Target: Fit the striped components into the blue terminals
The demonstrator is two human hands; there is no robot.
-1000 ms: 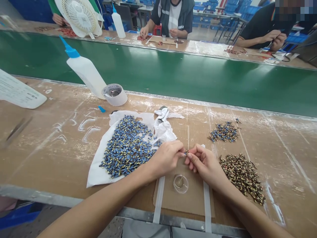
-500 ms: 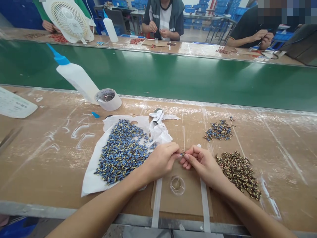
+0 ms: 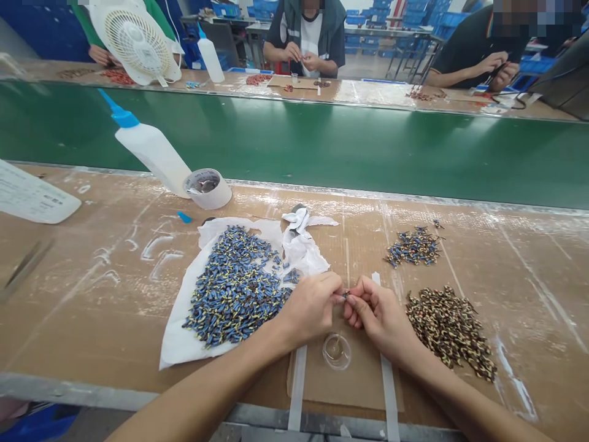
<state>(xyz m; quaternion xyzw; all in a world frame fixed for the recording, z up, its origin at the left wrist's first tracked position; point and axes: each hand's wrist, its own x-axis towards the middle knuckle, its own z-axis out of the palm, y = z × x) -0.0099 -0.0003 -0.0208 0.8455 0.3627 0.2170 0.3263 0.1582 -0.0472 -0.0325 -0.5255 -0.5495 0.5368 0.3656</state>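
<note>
My left hand and my right hand meet fingertip to fingertip over a taped cardboard pad, both pinched on one tiny dark part. Left of them a heap of small blue parts lies on a white plastic sheet. To the right sit a pile of brown parts and, farther back, a small cluster of blue parts. A small clear round dish rests on the pad just below my hands.
A white squeeze bottle with a blue nozzle leans beside a tape roll. A paper sheet lies far left. A green conveyor belt runs behind the bench; other people work beyond it near a white fan.
My hands stay pinched together on the small part; only the view shifts slightly. The person across the belt has raised both hands together.
</note>
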